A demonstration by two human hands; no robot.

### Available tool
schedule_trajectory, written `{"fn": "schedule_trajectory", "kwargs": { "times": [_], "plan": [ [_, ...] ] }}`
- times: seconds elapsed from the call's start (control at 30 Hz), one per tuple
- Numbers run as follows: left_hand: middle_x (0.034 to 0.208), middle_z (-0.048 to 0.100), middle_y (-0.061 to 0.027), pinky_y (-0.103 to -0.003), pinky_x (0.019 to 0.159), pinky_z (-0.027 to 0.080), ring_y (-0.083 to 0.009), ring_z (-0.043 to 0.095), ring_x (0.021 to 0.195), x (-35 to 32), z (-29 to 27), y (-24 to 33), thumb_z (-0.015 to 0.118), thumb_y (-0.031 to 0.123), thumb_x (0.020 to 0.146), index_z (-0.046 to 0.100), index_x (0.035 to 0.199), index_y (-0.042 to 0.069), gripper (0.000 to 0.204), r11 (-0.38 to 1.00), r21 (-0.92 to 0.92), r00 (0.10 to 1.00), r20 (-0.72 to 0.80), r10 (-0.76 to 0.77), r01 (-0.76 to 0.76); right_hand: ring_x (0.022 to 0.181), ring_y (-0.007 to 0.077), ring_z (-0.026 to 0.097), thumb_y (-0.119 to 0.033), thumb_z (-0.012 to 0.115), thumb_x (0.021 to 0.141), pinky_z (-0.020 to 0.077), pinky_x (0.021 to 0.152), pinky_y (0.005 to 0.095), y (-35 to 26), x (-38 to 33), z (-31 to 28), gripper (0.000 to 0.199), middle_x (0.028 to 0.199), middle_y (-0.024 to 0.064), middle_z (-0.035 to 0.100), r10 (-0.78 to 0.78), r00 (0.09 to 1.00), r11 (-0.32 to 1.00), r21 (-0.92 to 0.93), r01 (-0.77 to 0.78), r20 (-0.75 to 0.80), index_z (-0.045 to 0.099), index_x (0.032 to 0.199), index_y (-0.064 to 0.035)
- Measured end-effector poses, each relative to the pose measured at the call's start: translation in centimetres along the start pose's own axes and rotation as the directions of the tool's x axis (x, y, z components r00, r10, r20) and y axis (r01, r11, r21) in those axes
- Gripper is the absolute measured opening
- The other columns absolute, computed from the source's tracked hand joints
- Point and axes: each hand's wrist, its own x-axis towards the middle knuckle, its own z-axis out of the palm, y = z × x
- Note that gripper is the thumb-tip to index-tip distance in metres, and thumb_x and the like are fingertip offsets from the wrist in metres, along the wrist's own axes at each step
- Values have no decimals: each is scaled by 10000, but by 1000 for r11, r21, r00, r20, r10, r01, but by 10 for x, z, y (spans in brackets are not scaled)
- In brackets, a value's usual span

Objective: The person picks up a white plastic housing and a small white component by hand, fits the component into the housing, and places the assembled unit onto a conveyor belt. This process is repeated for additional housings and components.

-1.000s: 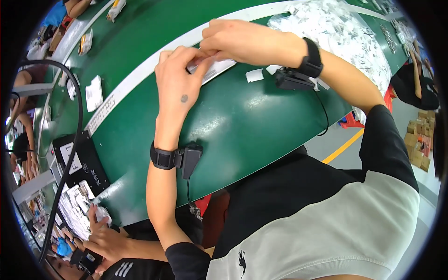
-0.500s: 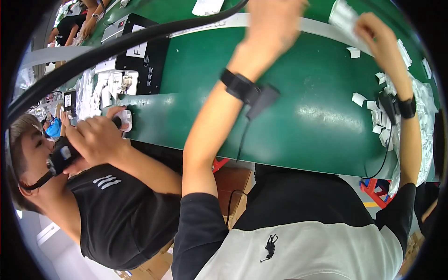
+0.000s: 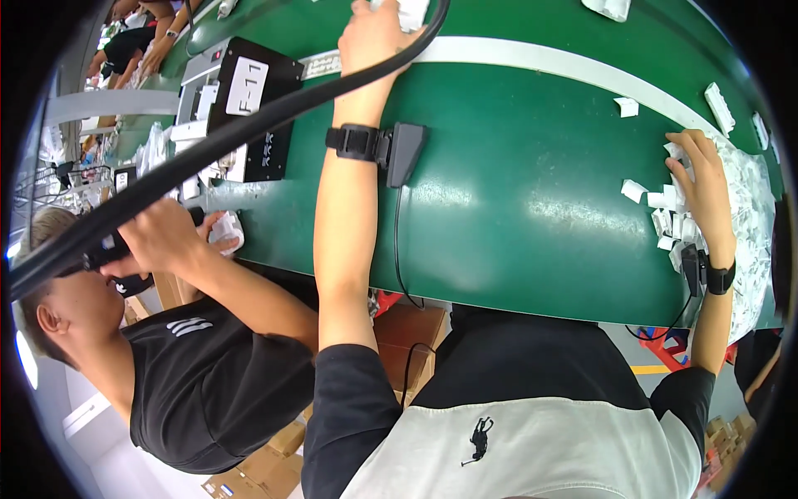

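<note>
Starting at the near edge of the tabletop (image 3: 499, 183), we have a thin cable (image 3: 397, 241) running down to it from the black wrist box (image 3: 406, 154) on our left arm; a sharp sweep of that arm could snag it there. Toward the right edge, our right hand (image 3: 705, 185) is over a cluster of small white plastic pieces (image 3: 662, 221). Its thumb stands away from the bent fingers, with one white piece (image 3: 672, 150) at the gap; we cannot tell whether they pinch it. Just beside lies a clear plastic bag (image 3: 752, 241) full of white pieces, and a careless forearm could push loose ones over the right edge. Near the left edge stands a black machine (image 3: 283, 71). Farther off, a white strip (image 3: 532, 54) crosses the tabletop. Beyond it, our left hand (image 3: 370, 37) is at a white plastic part (image 3: 411, 12); the view cuts off its fingertips, so we cannot tell whether it grips. If that hold were loose, the part could slip. A thick black cable (image 3: 324, 96) passes in front of the wrist and might hide a poor hold. Another white part (image 3: 611, 8) lies toward the far edge.
</note>
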Motion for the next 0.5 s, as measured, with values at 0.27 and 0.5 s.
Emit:
{"fn": "schedule_trajectory", "kwargs": {
  "times": [0.27,0.5],
  "plan": [
    [1131,678,-212,-433,905,561,-364,704,1018,-57,-12,95,820,509,803,769,1110,25,575,921,-187,930,74,359,-340,1058,318,601,-29,691,883,448,943,430,-3,8,3,222,1116,81,624,-28,999,998,-48,29,21,610,1090,-38],
    [1124,678,-186,-445,936,512,-344,670,1061,-79,5,108,811,504,811,770,1036,46,512,843,-57,835,-194,516,-534,1008,336,623,-41,644,916,458,897,450,8,20,9,149,1064,118,648,-40,999,988,-152,37,-19,615,1061,-27]
  ]
}}
